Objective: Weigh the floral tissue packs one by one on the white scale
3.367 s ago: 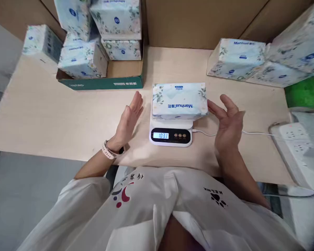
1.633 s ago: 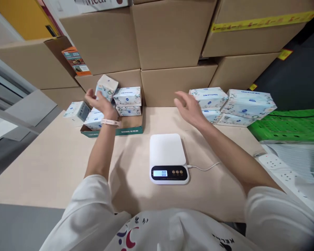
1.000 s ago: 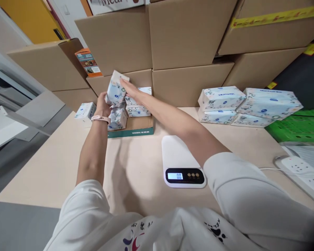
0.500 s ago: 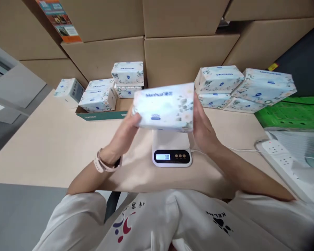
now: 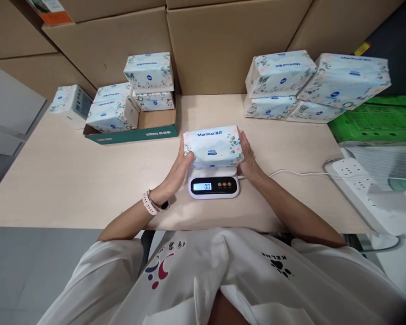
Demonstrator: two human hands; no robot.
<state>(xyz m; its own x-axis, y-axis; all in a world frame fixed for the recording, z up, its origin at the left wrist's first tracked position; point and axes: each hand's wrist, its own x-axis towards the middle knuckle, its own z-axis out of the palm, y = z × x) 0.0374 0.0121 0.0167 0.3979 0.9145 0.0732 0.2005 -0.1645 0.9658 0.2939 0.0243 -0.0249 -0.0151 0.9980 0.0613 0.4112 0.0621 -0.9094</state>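
Between my two hands is a pale blue floral tissue pack (image 5: 213, 146), label side up. My left hand (image 5: 177, 174) grips its left end, the thumb on the top edge. At the opposite end, my right hand (image 5: 248, 158) presses with its fingers along the side. Directly beneath the pack is a white digital kitchen scale (image 5: 214, 195), its display lit and reading 0.0. The pack covers most of the weighing plate, and I cannot tell whether it touches it.
A green shallow carton (image 5: 131, 136) at the back left holds several tissue packs; another pack (image 5: 71, 106) stands beside it. More packs (image 5: 280, 74) are stacked back right, near a green crate (image 5: 385, 117). A power strip (image 5: 358, 180) lies at right. Cardboard boxes (image 5: 237, 49) line the back.
Both hands have lowered the tissue pack toward the scale, and its label is now sharp. The camera view has shifted. The display still reads 0.0.
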